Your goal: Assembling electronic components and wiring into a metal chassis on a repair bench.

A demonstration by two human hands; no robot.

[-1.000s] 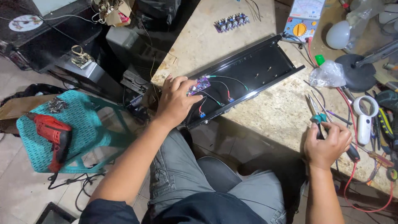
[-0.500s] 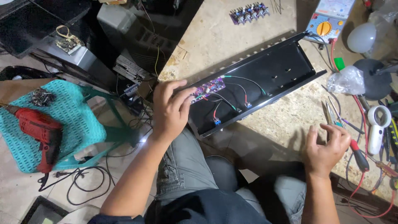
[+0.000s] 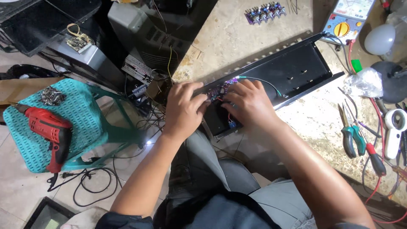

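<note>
purple circuit board (image 3: 222,88) at frame centre in black metal chassis (image 3: 296,70) | left hand (image 3: 183,111) and right hand (image 3: 250,104) pinch board edges | seat level, avoid snagging wires (image 3: 263,80)

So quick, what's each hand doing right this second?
Left hand: fingers curled on the purple circuit board in the black metal chassis; grip cannot be told.
Right hand: fingers pressed on the same board; grip cannot be told.

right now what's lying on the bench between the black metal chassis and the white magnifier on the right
In the head view, green-handled pliers and a red-handled screwdriver lie on the bench between the black chassis and the white magnifier.
</note>
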